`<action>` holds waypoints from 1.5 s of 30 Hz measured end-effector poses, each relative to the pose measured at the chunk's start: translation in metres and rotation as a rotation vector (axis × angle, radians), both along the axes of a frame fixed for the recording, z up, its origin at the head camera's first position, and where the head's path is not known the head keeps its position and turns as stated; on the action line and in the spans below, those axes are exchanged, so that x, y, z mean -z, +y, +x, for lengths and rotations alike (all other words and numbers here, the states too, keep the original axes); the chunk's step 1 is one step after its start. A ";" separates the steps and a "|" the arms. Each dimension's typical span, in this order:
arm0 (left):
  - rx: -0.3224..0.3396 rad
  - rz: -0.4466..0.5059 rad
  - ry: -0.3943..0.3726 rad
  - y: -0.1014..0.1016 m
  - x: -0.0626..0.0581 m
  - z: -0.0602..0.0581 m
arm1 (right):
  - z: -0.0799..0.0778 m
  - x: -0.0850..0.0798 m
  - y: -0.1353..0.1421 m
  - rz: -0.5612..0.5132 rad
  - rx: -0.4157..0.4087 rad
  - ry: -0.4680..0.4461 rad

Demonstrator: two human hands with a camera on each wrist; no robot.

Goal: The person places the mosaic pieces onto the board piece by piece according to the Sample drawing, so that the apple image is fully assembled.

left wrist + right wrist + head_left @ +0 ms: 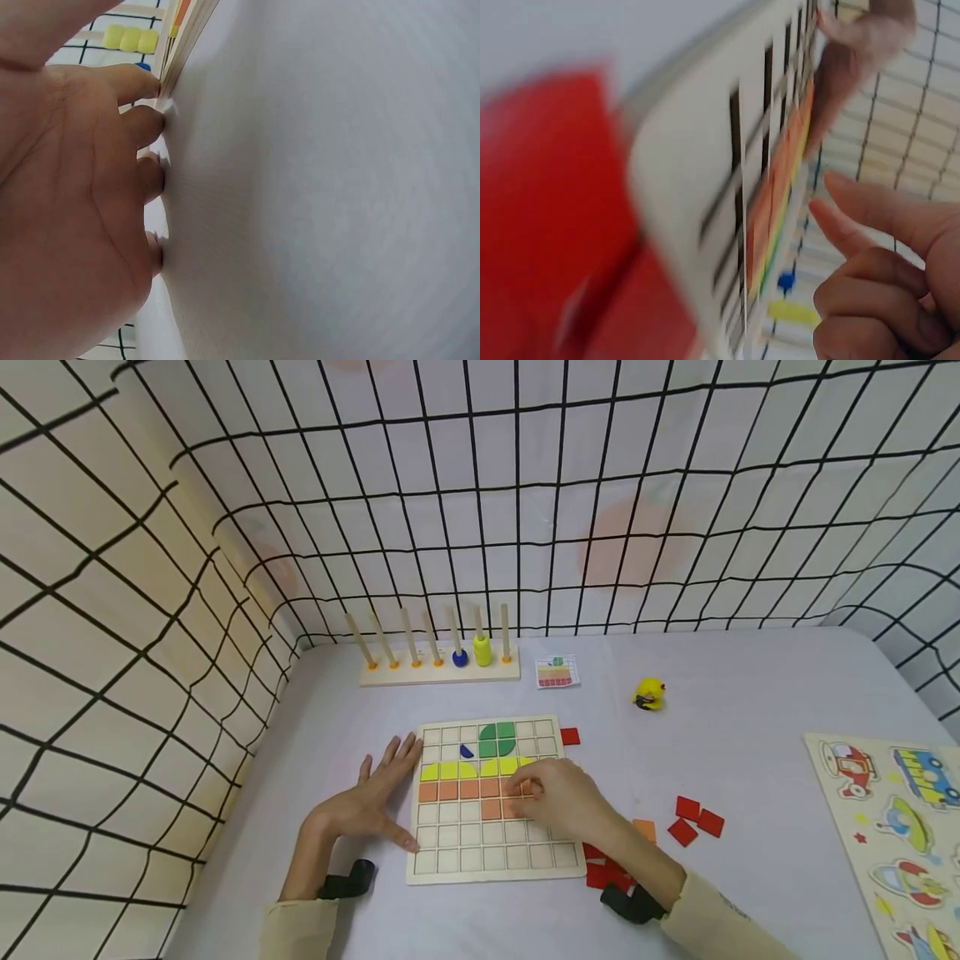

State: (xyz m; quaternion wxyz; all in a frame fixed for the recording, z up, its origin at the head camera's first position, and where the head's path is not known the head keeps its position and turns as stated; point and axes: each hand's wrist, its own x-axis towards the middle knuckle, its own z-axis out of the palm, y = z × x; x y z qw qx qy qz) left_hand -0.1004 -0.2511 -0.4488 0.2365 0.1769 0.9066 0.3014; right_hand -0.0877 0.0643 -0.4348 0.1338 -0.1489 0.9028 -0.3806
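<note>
A wooden grid board (460, 860) lies on the white table. My left hand (367, 802) is spread along its left side, thumb and fingertips at the edge. Over the right part of the board is my right hand (566, 793), its thumb and index finger extended near the orange tiles (448, 791). In the right wrist view, that hand (885, 277) shows nothing between thumb and index tips, and its other fingers are curled. Yellow pieces (448, 771) form a row above the orange one. Green pieces (497, 740) and a small blue piece (467, 751) sit higher up.
Red tiles (684, 832) lie right of the board, others beside its lower right corner. Behind stand a peg rack (405, 675) with beads and a small pattern card (557, 672). A yellow duck (649, 693) and a picture puzzle board (847, 802) are at right.
</note>
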 end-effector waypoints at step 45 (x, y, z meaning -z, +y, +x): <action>0.003 0.019 0.001 -0.002 0.004 -0.001 | -0.003 0.008 0.151 0.161 0.100 -0.196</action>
